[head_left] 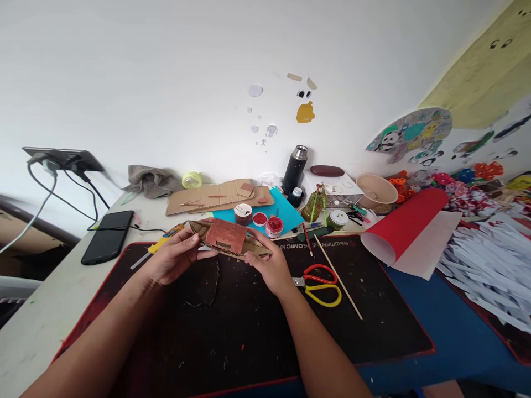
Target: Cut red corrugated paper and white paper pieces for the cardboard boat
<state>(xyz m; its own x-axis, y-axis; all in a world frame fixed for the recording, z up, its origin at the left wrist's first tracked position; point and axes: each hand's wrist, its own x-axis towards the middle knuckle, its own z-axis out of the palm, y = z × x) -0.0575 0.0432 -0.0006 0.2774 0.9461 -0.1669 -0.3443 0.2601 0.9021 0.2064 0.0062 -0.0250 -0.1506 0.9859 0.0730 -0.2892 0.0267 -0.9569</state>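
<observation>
Both my hands hold a small cardboard boat model (pixel 227 237) with a reddish-brown painted cabin, lifted a little above the black desk mat (pixel 249 331). My left hand (pixel 174 258) grips its left end, fingers curled under the hull. My right hand (pixel 267 265) pinches the right end, thumb on top. Red-and-yellow scissors (pixel 319 283) lie just right of my right hand, beside a thin wooden stick (pixel 338 276).
Small paint pots (pixel 265 221) and cardboard pieces (pixel 219 196) sit behind the boat on a blue sheet. A phone (pixel 108 235) lies at left with cables. A black flask (pixel 295 168), rolled red paper (pixel 404 224) and white paper strips (pixel 489 271) fill the right.
</observation>
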